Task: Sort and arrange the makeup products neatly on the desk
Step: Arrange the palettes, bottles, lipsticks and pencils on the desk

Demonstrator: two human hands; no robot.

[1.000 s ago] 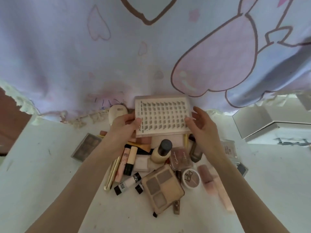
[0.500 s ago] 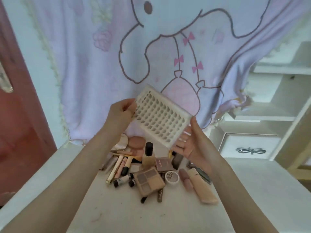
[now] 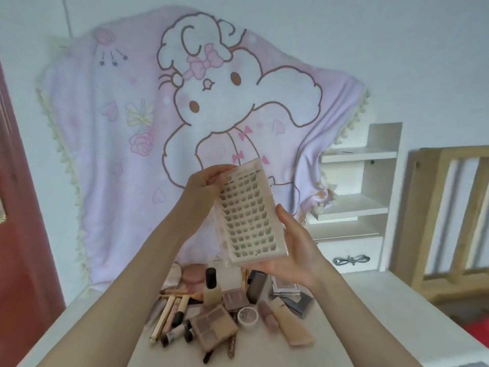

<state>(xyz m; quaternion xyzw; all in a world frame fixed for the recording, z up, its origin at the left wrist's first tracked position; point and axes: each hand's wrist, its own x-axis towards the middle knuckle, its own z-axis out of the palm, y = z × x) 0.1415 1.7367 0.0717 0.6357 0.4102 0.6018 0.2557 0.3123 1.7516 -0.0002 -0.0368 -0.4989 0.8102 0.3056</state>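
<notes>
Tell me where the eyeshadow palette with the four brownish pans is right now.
The eyeshadow palette lies low on the desk, at the front of the makeup pile, left of the small round jar.

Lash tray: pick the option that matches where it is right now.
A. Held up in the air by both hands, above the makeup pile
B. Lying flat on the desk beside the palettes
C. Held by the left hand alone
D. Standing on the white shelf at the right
A: the lash tray is off the desk, with the left hand gripping its top corner and the right hand supporting its lower edge, above the eyeshadow palette.
</notes>
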